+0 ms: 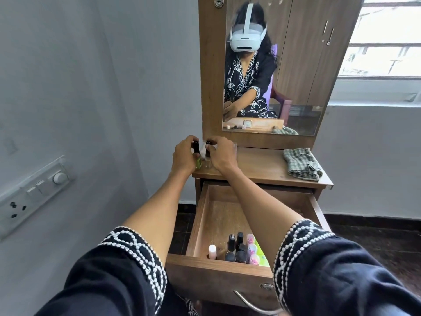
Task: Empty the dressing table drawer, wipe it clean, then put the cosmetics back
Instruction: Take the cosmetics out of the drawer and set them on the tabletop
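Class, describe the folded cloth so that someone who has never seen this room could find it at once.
Start at the wooden dressing table under the tall mirror. On the right end of its top, above the open drawer, lies the cloth. It is the only soft, green-and-white checked thing there; the bottles stand at the left end.

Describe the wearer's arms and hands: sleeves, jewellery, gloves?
Both hands, left hand and right hand, are bare, with no gloves; no rings, watch or bangles show. Forearms are uncovered. Loose black fabric sleeves, left sleeve and right sleeve, end mid-forearm, their cuffs edged with white embroidered chain-like loops.
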`<state>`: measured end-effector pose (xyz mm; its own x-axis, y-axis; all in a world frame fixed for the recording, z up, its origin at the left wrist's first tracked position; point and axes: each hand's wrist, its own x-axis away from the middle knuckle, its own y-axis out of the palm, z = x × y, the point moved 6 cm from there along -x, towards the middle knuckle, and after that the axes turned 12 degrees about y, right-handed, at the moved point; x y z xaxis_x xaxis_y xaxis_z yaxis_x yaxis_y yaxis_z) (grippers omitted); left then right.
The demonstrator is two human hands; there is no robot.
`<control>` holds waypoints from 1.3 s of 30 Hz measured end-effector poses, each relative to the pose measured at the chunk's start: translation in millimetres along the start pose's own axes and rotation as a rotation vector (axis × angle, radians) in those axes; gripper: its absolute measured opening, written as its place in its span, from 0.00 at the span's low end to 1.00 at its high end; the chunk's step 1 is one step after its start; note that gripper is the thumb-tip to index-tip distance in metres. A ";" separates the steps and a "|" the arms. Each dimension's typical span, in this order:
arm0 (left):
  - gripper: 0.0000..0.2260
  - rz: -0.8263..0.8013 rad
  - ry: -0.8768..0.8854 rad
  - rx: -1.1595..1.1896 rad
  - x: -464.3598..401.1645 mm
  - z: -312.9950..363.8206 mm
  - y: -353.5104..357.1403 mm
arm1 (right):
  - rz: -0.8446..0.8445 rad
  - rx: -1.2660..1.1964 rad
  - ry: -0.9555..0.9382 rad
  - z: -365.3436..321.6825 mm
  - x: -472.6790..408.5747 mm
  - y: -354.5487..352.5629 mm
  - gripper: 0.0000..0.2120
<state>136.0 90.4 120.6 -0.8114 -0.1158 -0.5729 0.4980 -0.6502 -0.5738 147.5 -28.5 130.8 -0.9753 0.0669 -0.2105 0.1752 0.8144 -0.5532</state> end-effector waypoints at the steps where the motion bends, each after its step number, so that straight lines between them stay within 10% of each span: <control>1: 0.13 -0.004 -0.004 0.009 -0.1 -2.9 1.9 | 0.000 -0.002 0.002 -0.2 -0.7 0.7 0.13; 27: 0.25 0.161 -0.140 0.214 26.9 8.2 -11.8 | -0.086 -0.377 0.025 26.0 35.5 -24.2 0.21; 39: 0.17 -0.267 -0.137 0.331 170.8 37.1 -0.5 | -0.310 -0.110 0.070 79.0 139.9 -48.1 0.16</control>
<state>-14.2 43.0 44.8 -0.9424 0.0046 -0.3345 0.1591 -0.8735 -0.4602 13.3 -103.8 64.3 -0.9875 -0.1573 0.0121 -0.1429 0.8592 -0.4912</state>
